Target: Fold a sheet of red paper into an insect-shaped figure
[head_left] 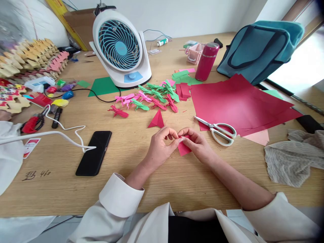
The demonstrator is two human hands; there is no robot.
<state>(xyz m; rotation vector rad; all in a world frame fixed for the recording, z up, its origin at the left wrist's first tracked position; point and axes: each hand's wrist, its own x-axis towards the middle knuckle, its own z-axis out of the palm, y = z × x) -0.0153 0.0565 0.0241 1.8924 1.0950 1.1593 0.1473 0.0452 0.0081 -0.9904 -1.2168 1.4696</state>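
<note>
A small red paper piece (184, 148) is held between my two hands near the middle of the table. My left hand (163, 143) pinches its upper left corner with thumb and fingertips. On its upper right, my right hand (196, 143) grips the paper, thumb on top. Just beyond my left hand lies a folded red paper triangle (157, 119). Green, pink and red folded paper figures (159, 92) are heaped farther back. White-handled scissors (220, 131) lie to the right, their blades partly over large red sheets (235, 101).
A white fan (121, 47) stands at the back, a red flask (207, 61) and blue bag (260, 50) at the back right. A black phone (94, 153) with a white cable lies left. Grey cloth (291, 162) is at the right; red-handled scissors (31, 125) at the far left.
</note>
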